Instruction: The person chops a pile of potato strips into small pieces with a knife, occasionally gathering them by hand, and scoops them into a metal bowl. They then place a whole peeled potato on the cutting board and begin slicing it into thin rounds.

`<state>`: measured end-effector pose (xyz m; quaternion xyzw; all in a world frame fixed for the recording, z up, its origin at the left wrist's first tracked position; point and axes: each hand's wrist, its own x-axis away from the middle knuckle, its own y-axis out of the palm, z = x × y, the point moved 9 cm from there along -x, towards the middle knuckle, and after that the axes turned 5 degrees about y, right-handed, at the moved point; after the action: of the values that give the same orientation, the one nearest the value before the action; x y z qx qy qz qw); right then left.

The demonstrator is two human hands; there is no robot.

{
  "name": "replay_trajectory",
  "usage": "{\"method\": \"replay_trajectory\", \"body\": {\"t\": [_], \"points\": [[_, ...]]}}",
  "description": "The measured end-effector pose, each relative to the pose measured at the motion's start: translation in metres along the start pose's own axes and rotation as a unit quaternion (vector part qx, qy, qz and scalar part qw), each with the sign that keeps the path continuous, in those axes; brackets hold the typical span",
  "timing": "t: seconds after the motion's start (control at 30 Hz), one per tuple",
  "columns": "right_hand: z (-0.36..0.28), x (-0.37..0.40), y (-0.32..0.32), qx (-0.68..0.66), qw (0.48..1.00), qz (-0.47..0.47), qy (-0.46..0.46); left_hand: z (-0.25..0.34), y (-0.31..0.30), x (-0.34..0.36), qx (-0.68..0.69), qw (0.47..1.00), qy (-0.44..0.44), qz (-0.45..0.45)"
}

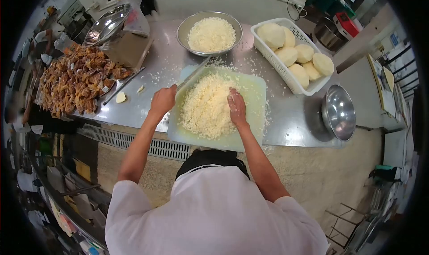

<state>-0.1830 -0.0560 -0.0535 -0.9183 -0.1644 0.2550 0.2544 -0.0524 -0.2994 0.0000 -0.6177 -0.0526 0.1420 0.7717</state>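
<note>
The chopping looks well along. A steel bowl [183, 29] at the back of the counter [290, 116] already holds fine white mince, and a large heap [206, 107] lies chopped on the board [250, 87]. The left hand [163, 99] has its fingers clenched on a knife [193, 75] at the heap's edge. The right hand [237, 108] rests flat on the heap, fingers released. About six whole white rounds [288, 55] are left uncut in the basket [286, 78]. A second bowl [338, 113] stands empty. No writing can be read; marks on the red box [345, 22] are too small.
</note>
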Motion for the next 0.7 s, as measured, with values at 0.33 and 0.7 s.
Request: {"method": "replay_trajectory", "body": {"t": [0.33, 0.7], "points": [[-0.006, -0.042, -0.038, -0.172, 0.984, 0.028, -0.037, 0.071, -0.01, 0.03, 0.083, 0.991, 0.1, -0.025], [0.013, -0.072, 0.052, -0.141, 0.946, -0.288, 0.04, 0.073, 0.027, 0.115, 0.039, 0.991, -0.125, 0.009]]}}
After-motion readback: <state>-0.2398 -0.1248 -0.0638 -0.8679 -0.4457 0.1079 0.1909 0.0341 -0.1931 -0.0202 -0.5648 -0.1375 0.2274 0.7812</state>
